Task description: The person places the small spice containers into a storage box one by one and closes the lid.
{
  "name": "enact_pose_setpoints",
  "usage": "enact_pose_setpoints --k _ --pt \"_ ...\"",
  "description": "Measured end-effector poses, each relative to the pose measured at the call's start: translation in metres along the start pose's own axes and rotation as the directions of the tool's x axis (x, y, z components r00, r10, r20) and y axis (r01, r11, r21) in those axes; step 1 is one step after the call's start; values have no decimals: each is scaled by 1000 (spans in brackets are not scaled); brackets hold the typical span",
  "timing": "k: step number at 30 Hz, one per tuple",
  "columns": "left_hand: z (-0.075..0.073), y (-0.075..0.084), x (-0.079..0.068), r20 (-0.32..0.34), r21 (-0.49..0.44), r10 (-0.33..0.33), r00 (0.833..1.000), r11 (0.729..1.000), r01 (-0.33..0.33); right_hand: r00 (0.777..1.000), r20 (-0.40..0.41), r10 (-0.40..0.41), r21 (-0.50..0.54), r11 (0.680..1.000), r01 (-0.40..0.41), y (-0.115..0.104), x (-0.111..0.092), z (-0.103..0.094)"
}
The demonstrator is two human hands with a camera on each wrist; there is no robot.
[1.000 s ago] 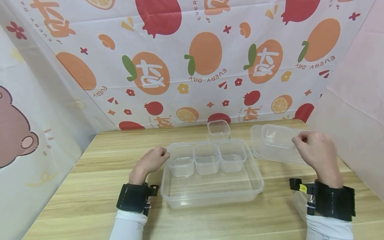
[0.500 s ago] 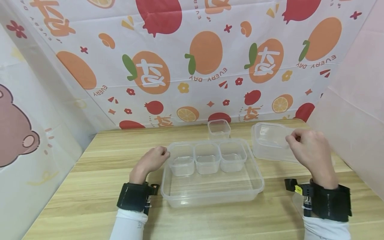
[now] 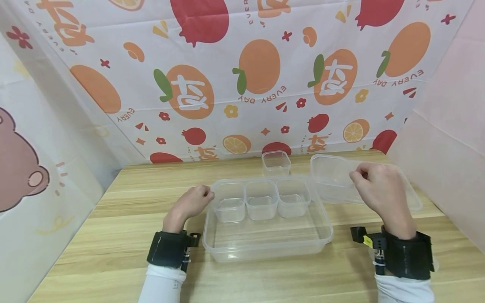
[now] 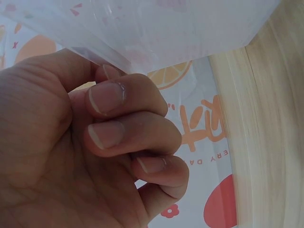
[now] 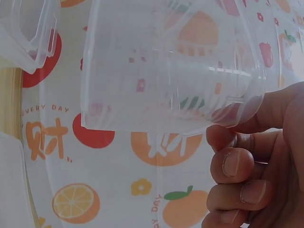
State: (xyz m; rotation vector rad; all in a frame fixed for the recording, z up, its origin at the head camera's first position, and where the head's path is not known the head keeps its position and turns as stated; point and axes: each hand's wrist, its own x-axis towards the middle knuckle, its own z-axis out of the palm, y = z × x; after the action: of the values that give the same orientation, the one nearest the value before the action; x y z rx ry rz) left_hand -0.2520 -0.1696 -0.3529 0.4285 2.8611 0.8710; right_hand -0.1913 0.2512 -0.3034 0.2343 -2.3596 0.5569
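Note:
My right hand [image 3: 382, 191] pinches the rim of a small clear plastic container [image 3: 331, 170], held up at the right of the table. In the right wrist view this container [image 5: 156, 71] hangs from thumb and forefinger, the other fingers curled below. My left hand [image 3: 191, 204] pinches the left rim of a large clear plastic box [image 3: 265, 252] on the table. Up close, the left hand [image 4: 109, 128] shows curled fingers at the box's translucent wall [image 4: 199, 38]. Three small clear containers [image 3: 261, 208] stand in a row along the box's back.
Another small clear container [image 3: 276, 164] stands behind the large box. A flat clear lid [image 3: 413, 200] lies at the back right, partly behind the right hand. Some clear item [image 3: 435, 264] is mostly hidden under the right wrist. A fruit-printed cloth [image 3: 261, 71] hangs behind the table.
My right hand has moved left with the small container, toward the large box, uncovering more of the lid. The left hand has stayed at the box's rim.

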Motion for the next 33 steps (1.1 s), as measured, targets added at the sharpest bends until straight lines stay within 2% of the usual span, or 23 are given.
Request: enact_pose_setpoints --k 25,33 --pt "0 1 0 -6 16 4 1000 1000 -3 996 23 -84 52 995 83 -33 -1 9" --pt "0 1 0 -11 20 -1 1000 1000 1 995 42 -86 62 995 83 -42 -1 11"
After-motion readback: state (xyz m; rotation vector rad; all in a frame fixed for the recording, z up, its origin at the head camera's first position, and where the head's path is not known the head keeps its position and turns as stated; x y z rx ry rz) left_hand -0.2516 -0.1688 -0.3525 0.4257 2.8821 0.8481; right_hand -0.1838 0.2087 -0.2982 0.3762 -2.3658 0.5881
